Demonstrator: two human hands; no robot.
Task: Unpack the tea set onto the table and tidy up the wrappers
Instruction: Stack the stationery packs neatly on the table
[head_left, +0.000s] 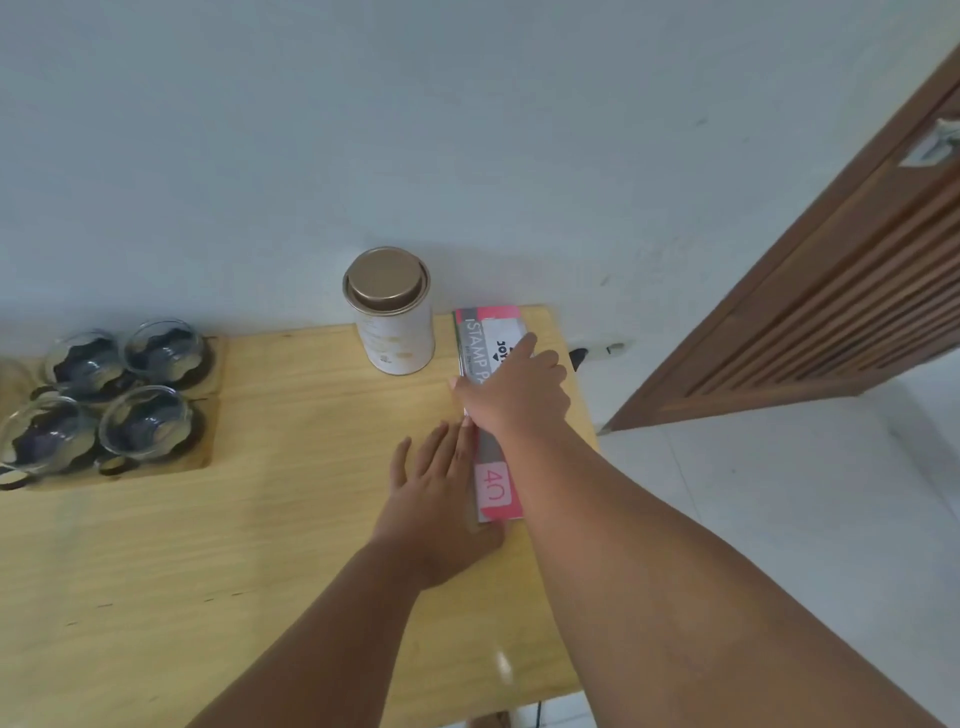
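Several glass tea cups (148, 423) sit on dark saucers on a wooden tray (208, 415) at the table's left edge. A long flat grey and pink pack (493, 488) lies along the table's right side. My right hand (514, 395) rests on top of its far half, fingers spread. My left hand (441, 478) lies flat on the table, fingers apart, touching the pack's left edge. Neither hand grips anything.
A white tin with a gold lid (392, 312) stands at the back, just left of the pack. The wooden table (208, 571) meets a pale wall behind. A slatted wooden door (831, 291) stands open at the right above a white tiled floor.
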